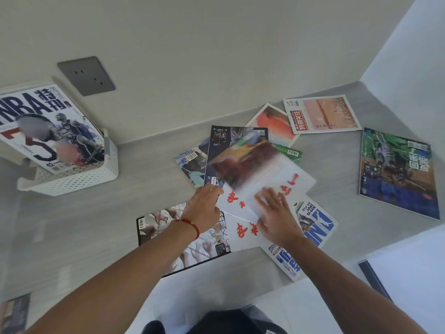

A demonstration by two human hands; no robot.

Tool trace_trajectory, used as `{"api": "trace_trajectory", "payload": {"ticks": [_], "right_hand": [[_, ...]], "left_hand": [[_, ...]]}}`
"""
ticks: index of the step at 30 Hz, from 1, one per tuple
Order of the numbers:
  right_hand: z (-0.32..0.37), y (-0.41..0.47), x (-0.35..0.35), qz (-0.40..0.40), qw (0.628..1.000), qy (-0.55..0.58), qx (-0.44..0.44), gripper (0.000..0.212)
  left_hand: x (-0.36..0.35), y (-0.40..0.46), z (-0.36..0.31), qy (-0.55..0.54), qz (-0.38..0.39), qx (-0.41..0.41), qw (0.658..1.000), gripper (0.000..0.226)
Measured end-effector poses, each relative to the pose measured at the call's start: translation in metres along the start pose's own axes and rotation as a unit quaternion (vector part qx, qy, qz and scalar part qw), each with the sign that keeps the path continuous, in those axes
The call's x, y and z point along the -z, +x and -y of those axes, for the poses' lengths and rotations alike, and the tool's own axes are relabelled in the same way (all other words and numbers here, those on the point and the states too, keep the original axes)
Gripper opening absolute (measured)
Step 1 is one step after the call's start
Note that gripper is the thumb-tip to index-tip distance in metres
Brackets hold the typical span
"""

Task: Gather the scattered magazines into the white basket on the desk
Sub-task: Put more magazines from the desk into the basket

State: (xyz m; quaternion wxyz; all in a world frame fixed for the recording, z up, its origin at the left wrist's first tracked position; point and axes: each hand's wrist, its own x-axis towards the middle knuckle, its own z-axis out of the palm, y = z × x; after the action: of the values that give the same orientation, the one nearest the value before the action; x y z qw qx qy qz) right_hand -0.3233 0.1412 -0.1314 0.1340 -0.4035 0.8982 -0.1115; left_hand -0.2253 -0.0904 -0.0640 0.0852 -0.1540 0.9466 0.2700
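Observation:
A white perforated basket (79,179) stands at the left of the grey desk, with an NBA magazine (45,126) leaning upright in it. Several magazines lie scattered in the middle and right. My left hand (204,208) grips the near-left corner of a blurred, lifted magazine (245,160) with a brown and white cover. My right hand (277,215) lies with fingers spread flat on a white magazine with red characters (240,201). Under the hands are a black-edged magazine (168,227) and a blue NBA one (315,227).
A green and blue magazine (397,174) lies at the far right, two pale reddish ones (322,114) near the back wall. A grey wall socket (86,75) sits above the basket. The desk's front edge (240,259) runs just below the hands.

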Motion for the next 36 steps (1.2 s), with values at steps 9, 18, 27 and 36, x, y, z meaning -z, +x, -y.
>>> {"api": "trace_trajectory", "payload": {"ticks": [9, 18, 27, 36], "right_hand": [[0.037, 0.010, 0.003, -0.028, 0.985, -0.093, 0.141, 0.035], [0.065, 0.007, -0.011, 0.024, 0.997, -0.074, 0.022, 0.093], [0.106, 0.024, -0.005, -0.044, 0.990, 0.116, -0.069, 0.097], [0.229, 0.090, 0.025, -0.037, 0.927, 0.360, -0.096, 0.028]], "left_hand": [[-0.007, -0.035, 0.041, 0.126, 0.053, 0.079, 0.988, 0.066], [-0.025, -0.062, 0.053, -0.151, -0.045, 0.245, 0.957, 0.057], [0.023, -0.085, 0.090, -0.303, -0.048, 0.150, 0.940, 0.024], [0.119, -0.140, 0.200, -0.375, -0.149, 0.185, 0.896, 0.030]]}}
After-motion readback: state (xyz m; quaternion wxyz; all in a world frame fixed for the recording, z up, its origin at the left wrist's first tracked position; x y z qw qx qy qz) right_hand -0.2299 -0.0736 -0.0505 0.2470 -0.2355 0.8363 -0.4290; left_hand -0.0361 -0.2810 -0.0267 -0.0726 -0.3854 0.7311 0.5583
